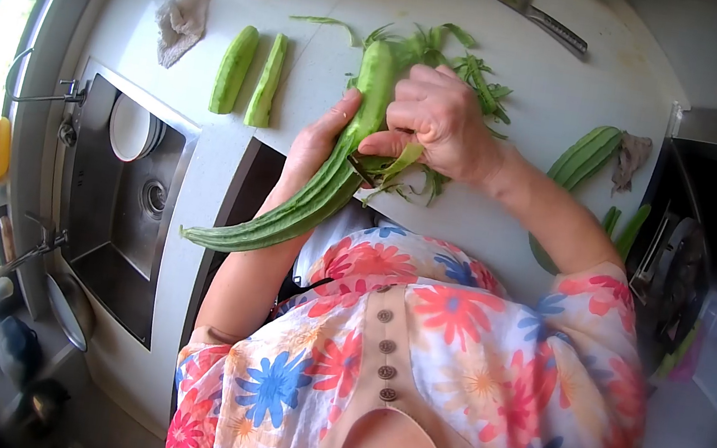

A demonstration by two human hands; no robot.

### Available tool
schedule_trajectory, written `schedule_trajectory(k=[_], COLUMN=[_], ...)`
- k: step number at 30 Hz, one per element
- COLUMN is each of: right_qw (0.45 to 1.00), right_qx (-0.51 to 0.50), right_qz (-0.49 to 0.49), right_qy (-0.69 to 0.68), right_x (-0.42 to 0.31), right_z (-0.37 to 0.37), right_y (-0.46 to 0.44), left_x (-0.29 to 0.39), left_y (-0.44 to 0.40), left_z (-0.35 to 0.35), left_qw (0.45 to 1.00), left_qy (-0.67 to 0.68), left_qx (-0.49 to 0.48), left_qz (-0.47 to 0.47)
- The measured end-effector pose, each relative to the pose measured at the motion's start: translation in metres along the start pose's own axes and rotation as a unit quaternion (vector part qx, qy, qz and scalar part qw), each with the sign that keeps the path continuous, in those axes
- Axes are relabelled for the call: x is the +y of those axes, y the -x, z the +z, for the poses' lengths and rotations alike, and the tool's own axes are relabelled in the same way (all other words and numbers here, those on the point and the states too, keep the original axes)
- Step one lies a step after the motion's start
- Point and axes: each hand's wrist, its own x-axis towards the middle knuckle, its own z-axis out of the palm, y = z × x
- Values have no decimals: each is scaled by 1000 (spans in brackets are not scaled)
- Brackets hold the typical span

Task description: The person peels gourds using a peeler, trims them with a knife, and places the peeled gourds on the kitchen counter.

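Note:
My left hand [321,132] is wrapped around a long ridged gourd [306,203], which hangs over the counter's front edge. The gourd's far end is pale and stripped of skin; its near, tapering part is dark green and ridged. My right hand [442,121] is closed around a peeler [364,170], whose dark blade end shows against the gourd's side, while its handle is hidden by my fingers. Strips of peel cling by the blade. Beyond my hands lies a heap of green peelings [483,86].
Two pale peeled gourd pieces [234,69] lie at left, near a crumpled cloth [183,21]. A cleaver [535,10] rests at the back. Unpeeled ridged gourds [583,159] and a brownish rag [631,162] are at right. Left is a steel sink [115,226] holding white bowls [132,128].

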Motion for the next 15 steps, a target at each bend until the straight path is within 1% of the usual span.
schedule_trajectory(k=[2,3,4,6,8,9,10,11,12,13,14,15], right_qw=[1000,999,998,997,992,990,990,990,989,993,997,998], right_qx=[-8,-6,7,12,29,23,26,28,31,-16,-13,-43], right_qz=[-10,10,16,47,65,107,113,120,127,110,81,44], right_qy=[12,34,60,56,101,84,80,75,71,50,12,2], right_x=[18,28,37,63,90,93,93,92,89,78,61,45], right_z=[0,-6,-13,-20,-23,-30,-34,-36,-37,-34,-27,-22], right_y=[2,1,-2,0,7,6,5,5,5,2,1,-3], left_x=[-4,-6,-8,-8,-8,-8,-7,-6,-5,-4,-5,-6], left_y=[-4,-2,3,14,15,15,14,12,11,9,7,5], left_z=[-19,-21,-18,-10,-12,-15,-18,-22,-23,-23,-23,-14], left_qw=[998,998,997,997,996,995,994,996,996,997,997,998], left_qy=[-46,-28,-30,-34,-27,-10,8,-10,-13,-16,-20,-50], left_qx=[-26,-39,-36,-29,-57,-69,-81,-58,-55,-52,-51,4], left_qz=[-24,-51,-54,-61,-61,-67,-73,-72,-64,-57,-51,-45])
